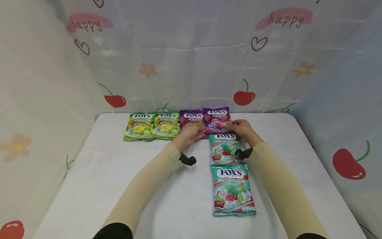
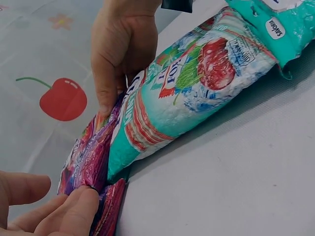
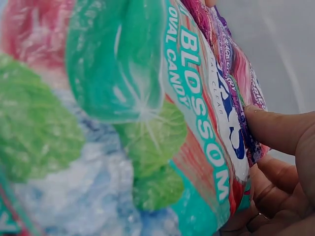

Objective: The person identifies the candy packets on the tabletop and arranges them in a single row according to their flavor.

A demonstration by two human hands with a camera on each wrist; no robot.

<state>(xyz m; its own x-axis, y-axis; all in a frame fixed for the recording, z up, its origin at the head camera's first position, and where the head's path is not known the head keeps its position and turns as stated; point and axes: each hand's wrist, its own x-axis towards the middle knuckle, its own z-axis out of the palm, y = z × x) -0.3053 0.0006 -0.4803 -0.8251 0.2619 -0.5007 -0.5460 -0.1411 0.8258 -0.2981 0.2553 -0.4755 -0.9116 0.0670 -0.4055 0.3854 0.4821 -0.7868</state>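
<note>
Two purple bags of berry candy lie side by side at the back, a right one (image 1: 217,119) and a left one (image 1: 192,116). My right hand (image 1: 243,130) pinches the lower right edge of the right purple bag, the thumb (image 3: 275,129) on its face and the fingers behind. Over the left purple bag lies my left hand (image 1: 191,134). Its nearly straight fingers (image 2: 74,211) touch the purple wrapping where the two bags meet, with the thumb apart. Just below the right purple bag, a teal mint candy bag (image 1: 224,149) meets its lower edge.
Two green candy bags, one (image 1: 139,127) beside the other (image 1: 166,126), continue the row leftward. A second teal bag (image 1: 232,191) lies nearer me, below the first. All rest on a white table (image 1: 119,186) against a printed curtain (image 1: 191,66).
</note>
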